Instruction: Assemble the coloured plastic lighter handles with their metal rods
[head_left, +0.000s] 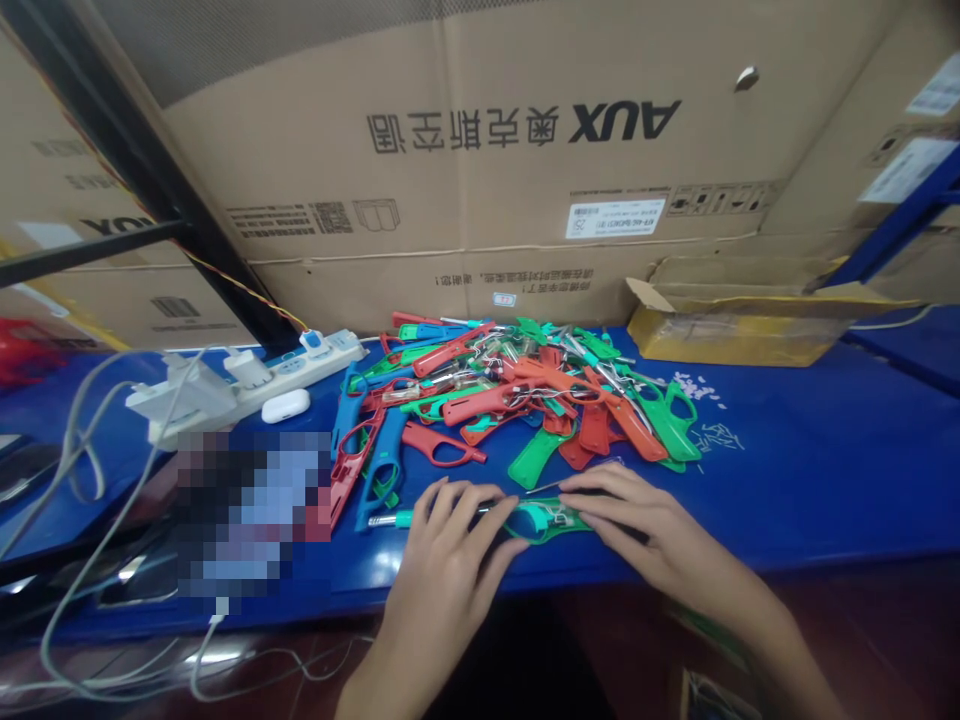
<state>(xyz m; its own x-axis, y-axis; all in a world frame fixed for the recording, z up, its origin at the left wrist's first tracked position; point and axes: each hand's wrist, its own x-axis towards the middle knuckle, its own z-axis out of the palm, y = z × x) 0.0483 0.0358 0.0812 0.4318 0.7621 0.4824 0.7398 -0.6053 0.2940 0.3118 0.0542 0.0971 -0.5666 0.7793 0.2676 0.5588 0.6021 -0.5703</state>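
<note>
A green long-nozzle lighter [547, 522] lies across the front of the blue table, its casing open with white wires and inner parts showing. My left hand [457, 545] is closed round its barrel end; the metal nozzle tip sticks out to the left. With fingers bent over the handle end, my right hand [637, 515] grips the casing from the other side. A thin metal rod [544, 488] juts from under the right fingertips; its kind is unclear. Behind both hands lies a heap of red, green and blue lighter parts [495, 390], several with wires and metal nozzles.
Small pale pieces [697, 390] and thin pins [720, 437] are scattered right of the heap. An open cardboard box [727, 330] stands behind them. To the left are a power strip [277, 385], a white earbud case [285, 405], loose cables and a blurred-out device [255, 520].
</note>
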